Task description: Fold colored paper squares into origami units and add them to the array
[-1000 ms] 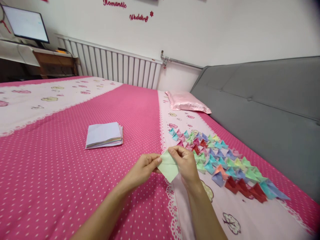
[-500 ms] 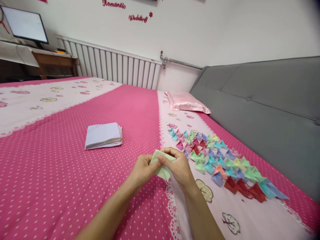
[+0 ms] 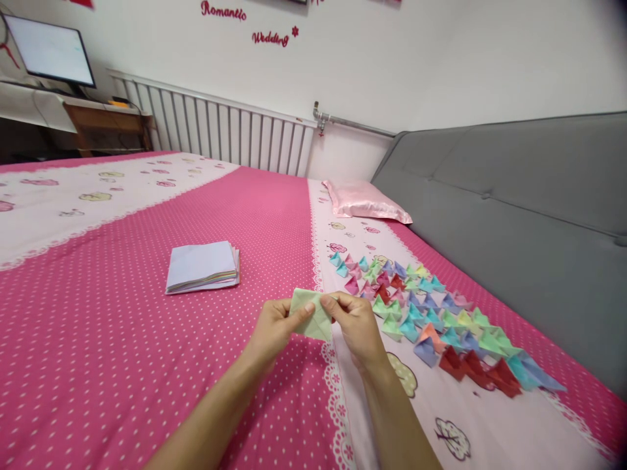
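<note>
Between my hands, just above the bed, is a folded piece of pale green paper (image 3: 313,323), roughly square with crease lines across it. My left hand (image 3: 277,326) pinches its left side, thumb flat on the front face and fingers behind. At the upper right corner, my right hand (image 3: 355,323) grips it between thumb and curled fingers. Fingers behind the paper are partly hidden. To the right lie several rows of small folded paper boats (image 3: 431,316) in green, blue, red, pink, purple and yellow.
A stack of coloured paper sheets (image 3: 203,264), pale lilac on top, lies on the pink dotted bedspread (image 3: 122,352) to the left. Farther back are a pink pillow (image 3: 367,199), a grey padded headboard (image 3: 514,189), a white radiator (image 3: 220,127) and a monitor (image 3: 49,49) on a desk.
The green paper has turned from a tilted, diamond-like position to nearly level. My right thumb has moved from the paper's middle to its upper right corner; my left hand has shifted slightly left.
</note>
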Motion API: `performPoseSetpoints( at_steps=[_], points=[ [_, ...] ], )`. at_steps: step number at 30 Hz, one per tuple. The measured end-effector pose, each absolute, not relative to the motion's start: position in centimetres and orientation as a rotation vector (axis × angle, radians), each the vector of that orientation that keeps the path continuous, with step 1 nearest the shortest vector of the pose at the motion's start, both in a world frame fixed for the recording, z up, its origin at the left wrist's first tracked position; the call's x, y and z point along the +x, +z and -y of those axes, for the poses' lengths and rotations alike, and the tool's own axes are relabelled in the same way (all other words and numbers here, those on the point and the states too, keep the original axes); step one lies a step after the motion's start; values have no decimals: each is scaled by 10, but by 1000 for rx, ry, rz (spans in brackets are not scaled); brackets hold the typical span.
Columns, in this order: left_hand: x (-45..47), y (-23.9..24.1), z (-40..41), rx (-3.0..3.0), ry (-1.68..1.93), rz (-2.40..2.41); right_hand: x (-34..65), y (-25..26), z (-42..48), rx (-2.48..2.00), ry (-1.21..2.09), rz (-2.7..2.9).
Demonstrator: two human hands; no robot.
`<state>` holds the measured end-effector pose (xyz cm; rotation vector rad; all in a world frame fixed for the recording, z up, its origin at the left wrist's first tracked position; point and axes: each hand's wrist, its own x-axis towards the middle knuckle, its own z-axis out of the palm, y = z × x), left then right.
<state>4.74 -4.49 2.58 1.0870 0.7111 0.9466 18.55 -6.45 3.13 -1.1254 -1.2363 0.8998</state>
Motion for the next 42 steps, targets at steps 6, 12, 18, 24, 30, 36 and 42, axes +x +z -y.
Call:
performPoseSetpoints(
  at_steps=[6, 12, 18, 24, 30, 36, 42],
  points=[
    [47, 25, 43, 1090, 958, -725, 186, 28, 63, -1148, 895, 1212],
    [45, 25, 43, 1057, 921, -706, 186, 27, 64, -1135, 970, 1199],
    [44, 27, 41, 903, 921, -716, 193, 39, 69, -1042, 1073, 1171],
    [43, 28, 39, 818, 947, -776, 205, 46, 75, -1005, 959, 1476],
    [43, 26, 41, 911, 871, -702, 208, 48, 77, -1061, 867, 1606],
    [43, 22, 40, 993, 802, -659, 207, 43, 73, -1061, 907, 1499],
    [41, 17, 38, 1013, 812, -658, 196, 38, 71, -1031, 1047, 1290]
  ],
)
